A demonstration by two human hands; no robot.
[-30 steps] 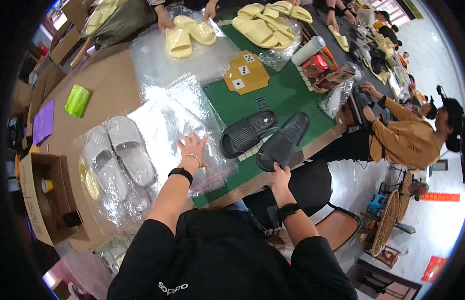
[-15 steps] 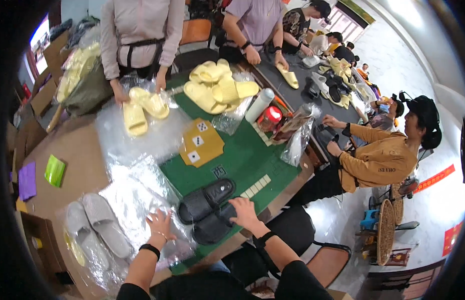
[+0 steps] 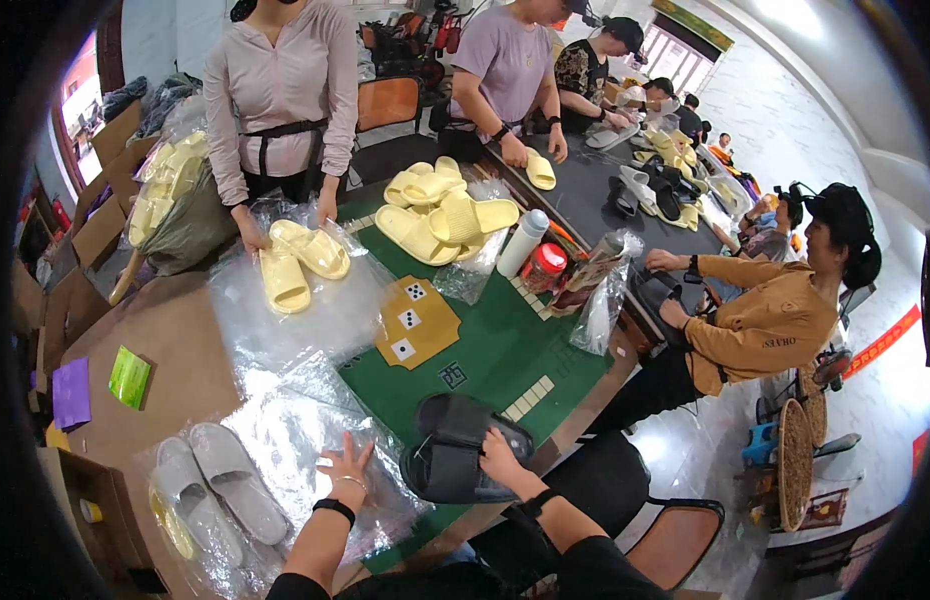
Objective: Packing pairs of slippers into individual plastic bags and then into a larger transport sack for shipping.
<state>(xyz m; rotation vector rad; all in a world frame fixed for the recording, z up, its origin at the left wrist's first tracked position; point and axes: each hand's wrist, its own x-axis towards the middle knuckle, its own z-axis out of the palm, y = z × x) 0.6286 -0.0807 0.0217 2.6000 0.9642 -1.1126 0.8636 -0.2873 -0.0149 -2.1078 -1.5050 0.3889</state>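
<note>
A pair of black slide slippers point(image 3: 447, 472) lies side by side at the near edge of the green table, partly overlapping. My right hand point(image 3: 501, 460) is closed on the near slipper, its fingers curled over the edge. To the left, my left hand point(image 3: 347, 466) lies with spread fingers on a stack of clear plastic bags point(image 3: 295, 420), holding nothing. Beyond the left hand, at the far left, a pair of grey slippers point(image 3: 225, 480) rests inside a clear bag, with a bit of yellow under it.
Across the table a person handles yellow slippers point(image 3: 303, 255) over clear plastic. More yellow slippers point(image 3: 440, 215) are piled beside a white bottle point(image 3: 523, 245) and a red-lidded jar point(image 3: 547, 262). Purple point(image 3: 72, 394) and green packets point(image 3: 131, 377) lie left. A chair point(image 3: 675, 540) stands right.
My right hand has closed on a black slipper, and the pair has shifted and turned. My left hand stays spread over the bags. The whole view has tilted slightly.
</note>
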